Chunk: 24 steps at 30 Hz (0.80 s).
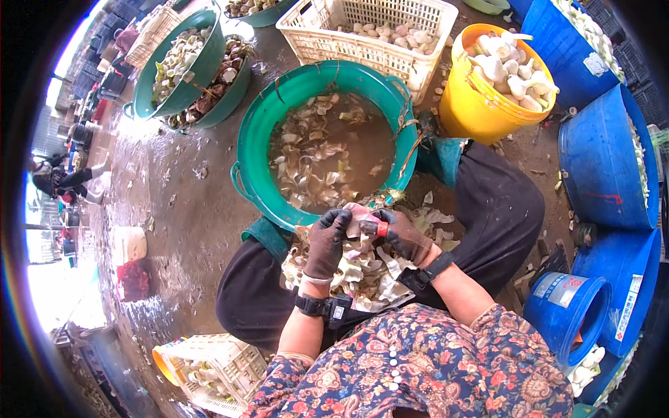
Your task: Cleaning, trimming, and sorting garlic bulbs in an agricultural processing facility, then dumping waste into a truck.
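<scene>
My left hand (pixel 325 244), in a brown glove with black fingers, grips a pinkish-white garlic bulb (pixel 357 213) by its side. My right hand (pixel 409 239), gloved likewise, is closed around a small tool with a red and black handle (pixel 380 228) against the bulb; its blade cannot be made out. Both hands are above a heap of pale garlic skins (pixel 366 274) in my lap. Just beyond them stands a green plastic tub (pixel 254 141) holding murky brown water with peelings afloat.
A yellow bucket (pixel 460 112) of garlic bulbs and a cream plastic crate (pixel 360 51) stand beyond the tub. Blue barrels (pixel 601 162) line the right side, near a small blue bucket (pixel 543 313). Green basins (pixel 141 94) sit at the upper left. A person (pixel 57 175) is at the far left.
</scene>
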Available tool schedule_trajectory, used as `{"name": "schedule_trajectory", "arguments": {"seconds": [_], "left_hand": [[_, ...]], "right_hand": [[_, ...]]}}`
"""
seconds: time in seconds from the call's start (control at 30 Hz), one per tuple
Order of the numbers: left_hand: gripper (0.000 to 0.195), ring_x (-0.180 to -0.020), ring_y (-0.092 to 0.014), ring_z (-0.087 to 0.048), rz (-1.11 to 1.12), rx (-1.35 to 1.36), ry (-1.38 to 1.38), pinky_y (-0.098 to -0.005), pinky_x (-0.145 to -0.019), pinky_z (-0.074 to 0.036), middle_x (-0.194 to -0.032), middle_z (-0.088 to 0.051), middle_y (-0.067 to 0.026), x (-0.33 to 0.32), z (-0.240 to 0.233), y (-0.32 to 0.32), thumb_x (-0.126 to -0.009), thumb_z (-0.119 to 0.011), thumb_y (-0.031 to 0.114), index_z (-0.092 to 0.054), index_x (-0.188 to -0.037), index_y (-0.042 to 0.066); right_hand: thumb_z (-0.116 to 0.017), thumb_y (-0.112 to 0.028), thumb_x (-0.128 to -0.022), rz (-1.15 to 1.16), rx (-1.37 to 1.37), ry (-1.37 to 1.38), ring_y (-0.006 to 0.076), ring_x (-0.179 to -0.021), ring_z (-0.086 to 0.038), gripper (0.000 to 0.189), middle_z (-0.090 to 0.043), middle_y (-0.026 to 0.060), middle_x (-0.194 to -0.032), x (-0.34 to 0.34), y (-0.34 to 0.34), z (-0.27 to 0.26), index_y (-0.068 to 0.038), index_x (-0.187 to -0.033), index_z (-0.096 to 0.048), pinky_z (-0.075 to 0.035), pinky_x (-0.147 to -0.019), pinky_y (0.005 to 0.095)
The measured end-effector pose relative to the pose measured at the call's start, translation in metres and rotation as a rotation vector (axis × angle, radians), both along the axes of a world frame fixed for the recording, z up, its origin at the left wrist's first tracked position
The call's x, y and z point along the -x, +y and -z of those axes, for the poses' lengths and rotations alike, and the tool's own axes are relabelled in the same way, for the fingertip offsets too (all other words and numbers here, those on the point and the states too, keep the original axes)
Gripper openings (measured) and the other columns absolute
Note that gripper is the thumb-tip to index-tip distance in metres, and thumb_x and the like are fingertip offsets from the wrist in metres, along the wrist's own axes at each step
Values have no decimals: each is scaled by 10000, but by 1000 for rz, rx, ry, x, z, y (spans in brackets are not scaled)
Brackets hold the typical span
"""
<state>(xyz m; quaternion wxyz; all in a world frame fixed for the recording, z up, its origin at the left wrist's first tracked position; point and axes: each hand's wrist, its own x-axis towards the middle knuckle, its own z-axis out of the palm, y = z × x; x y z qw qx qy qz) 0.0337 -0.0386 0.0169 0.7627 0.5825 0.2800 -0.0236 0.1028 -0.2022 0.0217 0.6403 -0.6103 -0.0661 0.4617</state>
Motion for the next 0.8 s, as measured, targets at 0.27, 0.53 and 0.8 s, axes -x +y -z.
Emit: {"name": "schedule_trajectory", "arguments": {"seconds": [0.27, 0.53, 0.8], "left_hand": [[273, -971, -226, -573, -369, 1114, -410, -334, -871, -442, -1034, -599, -59, 14, 25, 1, -909, -485, 179, -501, -1127, 16], [498, -1037, -243, -518, -55, -881, -402, -354, -925, -394, -1040, -579, -125, 4, -14, -3, -703, -718, 109, -529, -1159, 42], [197, -855, -310, -527, 333, -1181, -414, -392, -742, -422, -878, -569, -118, 6, -12, -5, -643, -703, 102, -594, -802, 60]], "right_hand": [[-489, -244, -884, 204, -1120, 785, 181, -889, -532, 246, -549, 53, -929, 10, 15, 25, -33, -1006, -520, -429, -880, 335], [-469, -225, -905, 398, -646, 843, 192, -881, -571, 270, -572, 80, -972, 7, 10, 23, -28, -1082, -517, -468, -862, 380], [-378, -303, -933, 441, -566, 750, 187, -817, -563, 322, -568, 90, -894, 15, 16, 23, -23, -1003, -522, -470, -806, 361]]}}
